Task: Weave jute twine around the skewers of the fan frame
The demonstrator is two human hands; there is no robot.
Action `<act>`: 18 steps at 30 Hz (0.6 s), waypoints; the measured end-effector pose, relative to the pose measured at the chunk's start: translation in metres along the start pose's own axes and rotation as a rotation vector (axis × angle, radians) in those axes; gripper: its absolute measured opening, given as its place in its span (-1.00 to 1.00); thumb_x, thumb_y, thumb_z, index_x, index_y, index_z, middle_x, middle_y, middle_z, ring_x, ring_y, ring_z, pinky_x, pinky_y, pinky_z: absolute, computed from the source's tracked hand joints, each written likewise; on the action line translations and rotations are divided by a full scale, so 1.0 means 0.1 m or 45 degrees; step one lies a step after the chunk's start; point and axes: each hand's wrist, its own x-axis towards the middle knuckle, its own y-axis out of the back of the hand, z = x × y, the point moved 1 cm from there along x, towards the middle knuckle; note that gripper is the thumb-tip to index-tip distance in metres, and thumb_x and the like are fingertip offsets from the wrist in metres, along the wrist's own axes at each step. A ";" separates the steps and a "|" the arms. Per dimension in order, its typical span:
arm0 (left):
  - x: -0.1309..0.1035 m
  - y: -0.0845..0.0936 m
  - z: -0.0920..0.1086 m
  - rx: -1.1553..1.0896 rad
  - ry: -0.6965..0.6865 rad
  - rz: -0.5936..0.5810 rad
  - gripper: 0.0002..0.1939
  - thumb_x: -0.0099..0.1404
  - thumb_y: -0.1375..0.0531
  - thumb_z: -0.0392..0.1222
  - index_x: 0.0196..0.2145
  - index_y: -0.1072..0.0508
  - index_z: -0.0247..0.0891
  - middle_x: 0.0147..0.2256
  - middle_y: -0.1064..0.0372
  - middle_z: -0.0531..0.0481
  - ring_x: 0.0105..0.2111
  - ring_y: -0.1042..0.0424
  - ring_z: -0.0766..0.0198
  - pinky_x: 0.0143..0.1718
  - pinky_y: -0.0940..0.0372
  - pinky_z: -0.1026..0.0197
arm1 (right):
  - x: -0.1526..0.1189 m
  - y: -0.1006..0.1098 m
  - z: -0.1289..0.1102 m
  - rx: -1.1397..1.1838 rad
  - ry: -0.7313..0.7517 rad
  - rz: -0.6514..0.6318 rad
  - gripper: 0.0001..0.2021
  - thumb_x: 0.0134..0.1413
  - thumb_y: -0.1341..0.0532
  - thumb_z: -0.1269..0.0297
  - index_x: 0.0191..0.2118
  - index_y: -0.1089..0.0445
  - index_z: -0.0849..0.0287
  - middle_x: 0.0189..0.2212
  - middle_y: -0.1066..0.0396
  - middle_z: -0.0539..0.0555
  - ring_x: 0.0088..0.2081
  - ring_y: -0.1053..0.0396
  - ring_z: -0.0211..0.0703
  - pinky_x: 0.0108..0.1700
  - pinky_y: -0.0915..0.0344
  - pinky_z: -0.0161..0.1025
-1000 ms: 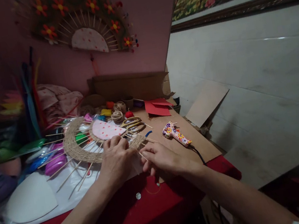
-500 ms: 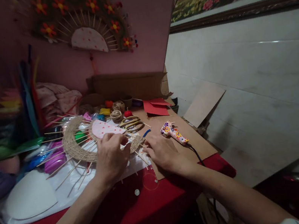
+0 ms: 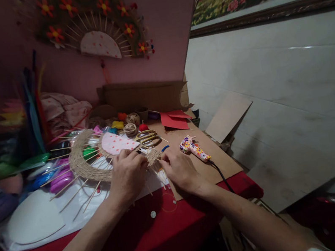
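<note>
A half-round fan (image 3: 80, 159) of thin wooden sticks, woven with a broad band of twine, lies in front of me. Its centre is a white half-disc with red dots (image 3: 117, 143). My left hand (image 3: 128, 175) is closed on the fan's near right side, covering part of the band. At the band's right end, my right hand (image 3: 181, 169) has thumb and fingers pinched together by the twine and a stick tip; its fingertips are partly hidden. Just beyond are gold-handled scissors (image 3: 147, 137). A flower-patterned glue gun (image 3: 194, 148) rests right of my right hand.
Twine balls (image 3: 130, 130) and red sheets (image 3: 175, 120) sit toward the back. A cream rounded piece (image 3: 34, 218) and packs of coloured clay (image 3: 61, 181) are at left. The glue gun's black cord (image 3: 222, 176) runs over the table edge. A finished fan (image 3: 99, 44) hangs behind.
The fan has tilted slightly, its near sticks shifting left and down. My right fingers have closed in on the band's right end. The left hand keeps its hold, moving slightly.
</note>
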 end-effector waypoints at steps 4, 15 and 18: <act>0.00 -0.02 0.04 0.065 -0.065 -0.056 -0.86 0.24 -0.15 -0.22 -0.44 -0.50 -0.18 -0.39 -0.45 -0.06 -0.22 -0.25 0.07 -0.20 -0.10 0.03 | -0.04 -0.03 0.00 0.165 -0.020 0.090 -0.84 0.15 -0.08 0.35 -0.32 -0.41 0.18 -0.39 -0.48 0.13 -0.32 -0.39 -0.15 -0.26 -0.16 -0.25; -0.02 0.02 0.12 0.142 -0.131 -0.150 -0.86 0.25 -0.14 -0.21 -0.36 -0.52 -0.14 -0.35 -0.44 -0.05 -0.22 -0.22 0.06 -0.21 -0.08 0.04 | -0.06 -0.12 0.03 1.765 -0.530 -0.555 -0.90 -0.08 -0.14 0.38 -0.51 -0.17 0.18 -0.64 -0.17 -0.13 -0.69 0.04 -0.47 -0.67 0.18 -0.45; -0.04 0.01 0.11 0.163 -0.158 -0.161 -0.85 0.25 -0.14 -0.22 -0.30 -0.53 -0.11 -0.35 -0.42 -0.07 -0.22 -0.22 0.06 -0.23 -0.08 0.06 | -0.09 -0.10 0.01 2.083 -0.554 -0.677 -0.86 -0.17 -0.17 0.45 -0.44 -0.16 0.18 -0.63 -0.18 -0.16 -0.70 0.07 -0.50 -0.69 0.26 -0.49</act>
